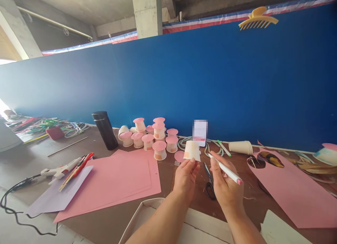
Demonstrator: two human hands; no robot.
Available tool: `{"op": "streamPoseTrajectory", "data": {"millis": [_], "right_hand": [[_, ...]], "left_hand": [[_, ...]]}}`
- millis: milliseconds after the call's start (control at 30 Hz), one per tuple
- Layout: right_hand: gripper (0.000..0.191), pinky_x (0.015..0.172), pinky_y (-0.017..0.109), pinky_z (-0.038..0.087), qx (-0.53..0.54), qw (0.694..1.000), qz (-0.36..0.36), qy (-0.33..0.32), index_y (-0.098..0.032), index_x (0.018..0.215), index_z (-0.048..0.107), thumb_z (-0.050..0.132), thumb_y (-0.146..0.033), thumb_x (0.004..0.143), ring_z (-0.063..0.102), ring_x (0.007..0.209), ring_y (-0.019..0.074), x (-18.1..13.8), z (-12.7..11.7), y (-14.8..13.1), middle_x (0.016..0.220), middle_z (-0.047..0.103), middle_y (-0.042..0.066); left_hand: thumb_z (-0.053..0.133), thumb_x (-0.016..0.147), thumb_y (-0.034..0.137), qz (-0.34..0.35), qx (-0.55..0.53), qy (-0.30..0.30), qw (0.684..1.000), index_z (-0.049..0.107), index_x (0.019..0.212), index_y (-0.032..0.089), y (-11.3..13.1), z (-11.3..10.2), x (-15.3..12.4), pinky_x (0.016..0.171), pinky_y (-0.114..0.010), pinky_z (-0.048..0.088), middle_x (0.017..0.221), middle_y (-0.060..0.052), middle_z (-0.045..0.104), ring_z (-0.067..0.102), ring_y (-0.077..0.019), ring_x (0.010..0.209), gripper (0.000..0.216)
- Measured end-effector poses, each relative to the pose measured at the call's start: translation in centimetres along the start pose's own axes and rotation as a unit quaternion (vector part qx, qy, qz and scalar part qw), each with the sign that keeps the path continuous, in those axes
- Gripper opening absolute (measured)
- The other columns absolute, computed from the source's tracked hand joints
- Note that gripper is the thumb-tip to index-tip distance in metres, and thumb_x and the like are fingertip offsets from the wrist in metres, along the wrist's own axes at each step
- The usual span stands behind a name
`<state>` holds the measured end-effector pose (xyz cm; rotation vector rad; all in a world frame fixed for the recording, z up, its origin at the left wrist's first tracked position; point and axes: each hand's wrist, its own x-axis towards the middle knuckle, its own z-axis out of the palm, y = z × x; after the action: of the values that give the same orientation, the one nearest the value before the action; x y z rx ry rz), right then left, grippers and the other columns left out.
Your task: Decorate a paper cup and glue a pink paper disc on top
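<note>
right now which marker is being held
The pink-ended white marker, gripped in the right hand; the green-ended marker lies on the table, untouched.

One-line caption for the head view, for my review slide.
Left hand holds an upside-down white cup, right hand a white pen, near pink-topped cups.

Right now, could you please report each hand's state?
Left hand: closed, holding inverted white paper cup.
Right hand: closed, holding white pink-ended marker.

The cup is of matt paper, the pen of smooth plastic. The pink sheets are matt paper also; the flask looks smooth.
</note>
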<state>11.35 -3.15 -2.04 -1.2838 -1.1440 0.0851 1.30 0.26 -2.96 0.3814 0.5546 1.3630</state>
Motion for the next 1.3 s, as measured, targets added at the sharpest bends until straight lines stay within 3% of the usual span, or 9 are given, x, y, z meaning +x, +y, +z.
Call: {"op": "streamPoseTrajectory", "data": {"millis": [267,400,800,1133,1300], "right_hand": [[0.026,0.077,0.038,0.057,-0.003,0.999,-0.021,-0.028,-0.022,0.099,0.071,0.065,-0.046,0.092,0.071,0.085,0.0232,-0.49,0.09,0.03,0.094,0.076,0.009],[0.022,0.077,0.035,0.057,-0.016,0.998,-0.041,-0.039,-0.023,0.098,0.069,0.064,-0.043,0.093,0.072,0.088,0.0231,-0.6,0.11,-0.15,0.096,0.076,0.009],[0.023,0.066,0.029,0.057,-0.03,0.996,-0.061,-0.05,-0.022,0.095,0.067,0.061,-0.044,0.095,0.071,0.073,0.0193,-0.27,-0.05,-0.85,0.087,0.075,0.007],[0.026,0.062,0.029,0.054,-0.092,0.99,-0.093,-0.044,-0.023,0.092,0.067,0.056,-0.046,0.095,0.07,0.07,0.0206,0.02,-0.22,-0.79,0.085,0.075,0.009],[0.026,0.062,0.029,0.054,-0.099,0.988,-0.111,-0.035,-0.022,0.092,0.067,0.056,-0.045,0.095,0.07,0.069,0.0202,-0.02,-0.24,-0.63,0.084,0.075,0.008]], "left_hand": [[0.093,0.064,0.026,-0.006,0.031,-0.012,0.999,0.076,0.078,0.007,-0.07,0.24,-0.06,0.084,-0.025,0.052,0.082,-0.009,0.071,0.067,-0.014,0.08,0.029],[0.093,0.063,0.033,-0.004,0.066,-0.049,0.997,0.077,0.078,0.009,-0.14,0.32,-0.32,0.087,-0.028,0.05,0.083,-0.01,0.072,0.067,-0.0164,0.082,0.033],[0.091,0.062,0.044,0.008,0.104,-0.079,0.991,0.078,0.077,0.013,-0.24,0.33,-0.43,0.088,-0.03,0.051,0.083,-0.008,0.072,0.066,-0.0176,0.082,0.037],[0.09,0.065,0.042,0.005,0.096,-0.09,0.991,0.079,0.079,0.012,-0.27,0.36,-0.61,0.088,-0.03,0.052,0.085,-0.01,0.073,0.067,-0.0192,0.085,0.035],[0.094,0.056,0.045,-0.003,0.088,-0.086,0.992,0.078,0.077,0.011,-0.13,0.61,-0.7,0.088,-0.031,0.053,0.083,-0.01,0.073,0.067,-0.0191,0.082,0.043]]}}
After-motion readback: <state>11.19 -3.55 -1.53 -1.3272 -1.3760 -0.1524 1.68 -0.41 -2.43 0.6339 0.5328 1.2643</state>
